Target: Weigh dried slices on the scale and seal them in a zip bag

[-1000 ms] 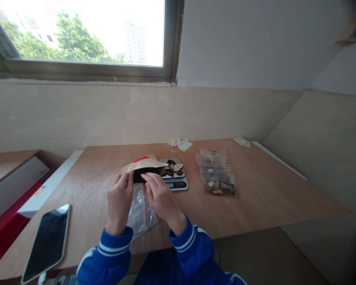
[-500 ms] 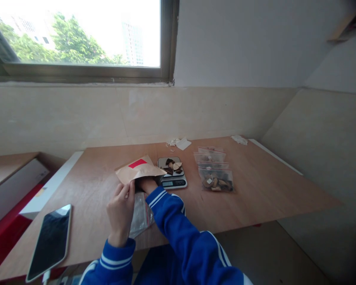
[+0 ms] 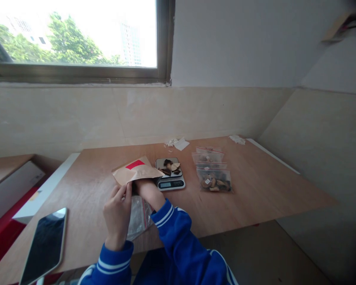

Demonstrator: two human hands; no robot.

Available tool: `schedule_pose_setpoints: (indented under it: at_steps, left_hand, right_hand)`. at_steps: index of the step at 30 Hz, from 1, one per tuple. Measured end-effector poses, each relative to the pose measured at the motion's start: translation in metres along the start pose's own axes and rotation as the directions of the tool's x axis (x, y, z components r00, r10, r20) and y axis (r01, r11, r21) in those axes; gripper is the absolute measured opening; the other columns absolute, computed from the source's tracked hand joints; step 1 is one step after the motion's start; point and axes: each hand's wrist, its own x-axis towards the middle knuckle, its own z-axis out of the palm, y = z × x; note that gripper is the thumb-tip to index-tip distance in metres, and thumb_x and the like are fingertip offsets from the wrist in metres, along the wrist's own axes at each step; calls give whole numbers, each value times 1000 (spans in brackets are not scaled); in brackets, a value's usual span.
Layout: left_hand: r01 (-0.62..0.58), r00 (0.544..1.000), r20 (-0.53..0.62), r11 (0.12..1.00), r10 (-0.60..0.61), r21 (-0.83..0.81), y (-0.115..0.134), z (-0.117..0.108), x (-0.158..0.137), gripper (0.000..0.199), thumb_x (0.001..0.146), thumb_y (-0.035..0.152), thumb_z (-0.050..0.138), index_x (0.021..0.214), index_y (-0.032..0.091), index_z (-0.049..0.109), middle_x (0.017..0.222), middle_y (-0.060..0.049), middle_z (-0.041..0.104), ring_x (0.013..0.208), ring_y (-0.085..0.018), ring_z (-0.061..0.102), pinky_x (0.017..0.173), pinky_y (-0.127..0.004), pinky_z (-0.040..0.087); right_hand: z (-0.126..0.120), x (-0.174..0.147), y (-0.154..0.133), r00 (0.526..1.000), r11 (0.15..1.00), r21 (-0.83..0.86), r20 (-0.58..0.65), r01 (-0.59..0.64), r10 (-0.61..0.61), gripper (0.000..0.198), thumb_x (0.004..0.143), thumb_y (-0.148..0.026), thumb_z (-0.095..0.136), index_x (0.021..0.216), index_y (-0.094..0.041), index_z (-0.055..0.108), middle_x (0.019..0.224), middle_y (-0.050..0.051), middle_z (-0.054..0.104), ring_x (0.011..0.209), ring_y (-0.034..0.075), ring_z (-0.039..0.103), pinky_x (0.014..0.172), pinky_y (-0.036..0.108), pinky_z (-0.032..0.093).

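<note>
A brown paper bag (image 3: 142, 172) with a red label lies tilted over the table, its mouth towards me. My left hand (image 3: 118, 209) pinches the edge of that mouth between thumb and fingers. Inside the bag is my right hand (image 3: 148, 190); only its back and wrist show, and its fingers are hidden. Just right of the bag stands a small digital scale (image 3: 171, 183), with several dark and pale dried slices (image 3: 172, 167) on its plate. Beneath my wrists lies a clear zip bag (image 3: 138, 221) with a red seal line.
Several zip bags (image 3: 215, 181) with dried pieces lie in a row right of the scale. A phone (image 3: 44, 245) with a cable rests at the table's left front. White scraps and paper (image 3: 181, 144) lie by the wall, and more white scraps (image 3: 237, 139) further right.
My right hand has drawn back a little out of the paper bag, so more of its wrist shows. My left hand keeps its pinch on the bag. The view has shifted slightly.
</note>
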Motion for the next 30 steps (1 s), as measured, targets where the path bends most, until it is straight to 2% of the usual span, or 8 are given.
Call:
schedule_pose_setpoints:
  at_steps: [2, 5, 11, 16, 19, 22, 27, 30]
  left_hand:
    - [4, 1000, -7, 1000, -4, -8, -1, -1, 1, 34, 92, 38, 48, 70, 19, 65, 65, -2, 55, 54, -12, 47, 53, -25, 25]
    - [1, 1000, -11, 1000, -1, -2, -1, -1, 1, 34, 92, 38, 49, 71, 19, 67, 66, -2, 56, 54, -12, 48, 53, -25, 25]
    - [-3, 1000, 6, 998, 3, 65, -3, 2, 5, 34, 93, 37, 50, 73, 16, 69, 69, -2, 59, 56, -11, 52, 52, -23, 27]
    - [36, 999, 36, 994, -40, 99, -3, 2, 15, 31, 91, 35, 54, 74, 16, 71, 73, -2, 62, 58, -10, 54, 53, -21, 28]
    - [59, 995, 69, 993, -66, 97, 0, 3, 20, 29, 91, 35, 55, 76, 17, 71, 77, -2, 64, 61, -10, 56, 53, -21, 28]
    - [72, 990, 112, 992, -83, 99, 2, 4, 22, 27, 91, 36, 55, 78, 19, 72, 77, -2, 64, 62, -11, 57, 53, -21, 27]
    - [83, 984, 148, 990, -100, 118, 2, 6, 24, 23, 91, 35, 56, 85, 21, 73, 79, -1, 65, 61, -11, 56, 52, -21, 26]
    - [110, 979, 159, 986, -129, 123, 0, 7, 28, 23, 91, 36, 56, 86, 21, 73, 81, -1, 66, 62, -11, 56, 52, -21, 27]
  right_hand:
    - [-8, -11, -1, 997, 1000, -19, 75, -8, 9, 30, 92, -17, 49, 119, -14, 61, 128, 10, 62, 119, 25, 57, 105, 38, 43]
    - [-20, -23, -4, 984, 998, -4, 166, -60, 59, 35, 91, -14, 50, 126, -14, 58, 131, 12, 61, 121, 24, 56, 106, 37, 44]
    - [-36, -33, -16, 987, 990, 109, 141, -91, 75, 36, 93, -15, 50, 127, -10, 56, 129, 16, 60, 122, 27, 55, 107, 37, 41]
    - [-45, -45, -26, 984, 955, 239, 15, -177, 178, 35, 93, -11, 46, 126, -14, 58, 126, 17, 56, 112, 27, 61, 99, 39, 48]
    - [-49, -54, -24, 986, 942, 305, -36, -142, 161, 36, 92, -5, 43, 122, -15, 61, 128, 16, 52, 111, 23, 61, 101, 37, 47]
    - [-55, -60, -19, 991, 943, 320, -55, -96, 120, 36, 91, -3, 40, 113, -17, 65, 116, 11, 59, 111, 21, 59, 101, 36, 46]
    - [-70, -76, -14, 975, 904, 427, -214, 33, 66, 28, 97, -15, 43, 111, -24, 66, 109, 6, 64, 108, 19, 59, 98, 35, 47]
    - [-75, -92, 1, 946, 813, 582, -273, 19, 173, 25, 98, -28, 46, 118, -24, 60, 112, 6, 66, 104, 18, 62, 91, 31, 51]
